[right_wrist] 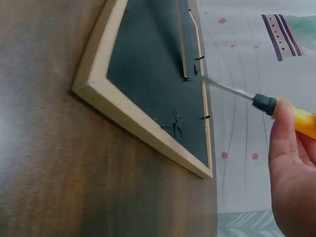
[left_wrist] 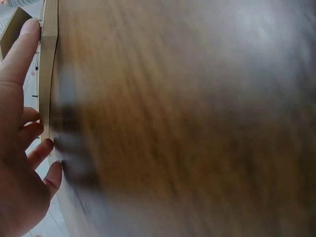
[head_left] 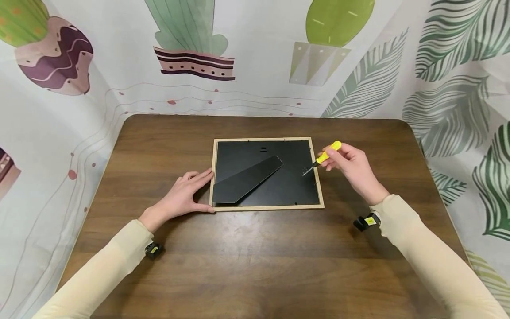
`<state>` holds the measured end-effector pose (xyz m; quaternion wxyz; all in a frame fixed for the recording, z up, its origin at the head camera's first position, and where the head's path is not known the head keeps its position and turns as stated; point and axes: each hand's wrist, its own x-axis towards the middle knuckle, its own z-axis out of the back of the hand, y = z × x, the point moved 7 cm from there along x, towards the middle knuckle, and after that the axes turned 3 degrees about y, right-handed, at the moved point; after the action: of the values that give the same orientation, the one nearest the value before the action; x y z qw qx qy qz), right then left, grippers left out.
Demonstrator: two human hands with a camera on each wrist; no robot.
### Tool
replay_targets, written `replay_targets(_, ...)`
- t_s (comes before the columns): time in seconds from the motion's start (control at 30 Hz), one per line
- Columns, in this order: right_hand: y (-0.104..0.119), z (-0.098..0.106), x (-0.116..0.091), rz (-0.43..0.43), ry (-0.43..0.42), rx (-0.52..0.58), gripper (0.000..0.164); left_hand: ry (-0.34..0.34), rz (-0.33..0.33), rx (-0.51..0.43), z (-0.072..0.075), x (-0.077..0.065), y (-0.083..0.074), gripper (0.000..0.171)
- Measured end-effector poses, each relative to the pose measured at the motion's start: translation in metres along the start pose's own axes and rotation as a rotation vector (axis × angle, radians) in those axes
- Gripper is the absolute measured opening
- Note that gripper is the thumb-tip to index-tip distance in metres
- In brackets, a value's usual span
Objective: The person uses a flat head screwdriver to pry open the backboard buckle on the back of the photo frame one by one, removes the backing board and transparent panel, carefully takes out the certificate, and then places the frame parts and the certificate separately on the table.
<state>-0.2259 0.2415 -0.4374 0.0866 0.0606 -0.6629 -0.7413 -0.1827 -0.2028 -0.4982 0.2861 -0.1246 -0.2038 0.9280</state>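
Note:
A picture frame [head_left: 267,208] lies face down, its black backing board [head_left: 239,153] up and its easel stand [head_left: 249,180] slanting across the left part. My left hand [head_left: 184,193] rests at the frame's left side, fingertips and thumb against the wooden edge. In the left wrist view, the extended fingers of this hand [left_wrist: 19,123] lie along the rim. A screwdriver [head_left: 328,153] with a yellow handle is pinched in my right hand [head_left: 356,167]. Its metal tip overlaps a small black hanger on the board's right side in the head view. In the right wrist view the screwdriver shaft [right_wrist: 232,90] points over the board.
The frame sits on a brown wooden table [head_left: 239,266]. Small black tabs [right_wrist: 207,117] stick out along the frame's inner edge. Another hanger [head_left: 263,149] is near the top of the board. Behind the table hangs a cloth [head_left: 263,95] printed with cacti and leaves.

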Motion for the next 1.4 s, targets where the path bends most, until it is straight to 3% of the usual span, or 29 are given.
replay_targets(0.13,-0.001,-0.011,0.006,-0.02,0.068,-0.008,0.019,0.017,0.007,0.01,-0.002,0.0,-0.002,0.118)
replay_targets(0.37,-0.01,-0.033,0.011,-0.128,0.161,-0.16,0.017,0.044,0.015,0.011,-0.001,0.002,-0.003,0.118)
replay_targets(0.47,-0.017,-0.041,0.015,-0.163,0.187,-0.175,0.019,0.052,0.018,0.017,-0.001,0.003,-0.002,0.118)
replay_targets(0.8,-0.035,-0.056,0.024,-0.2,0.257,-0.229,0.018,0.039,0.0,0.025,0.001,0.004,-0.003,0.117)
replay_targets(1.13,-0.041,-0.064,0.028,-0.27,0.302,-0.312,0.022,0.055,0.009,0.13,0.001,0.005,-0.008,0.121)
replay_targets(1.4,-0.045,-0.068,0.033,-0.284,0.338,-0.424,0.022,0.013,0.004,0.23,0.003,0.008,-0.009,0.121)
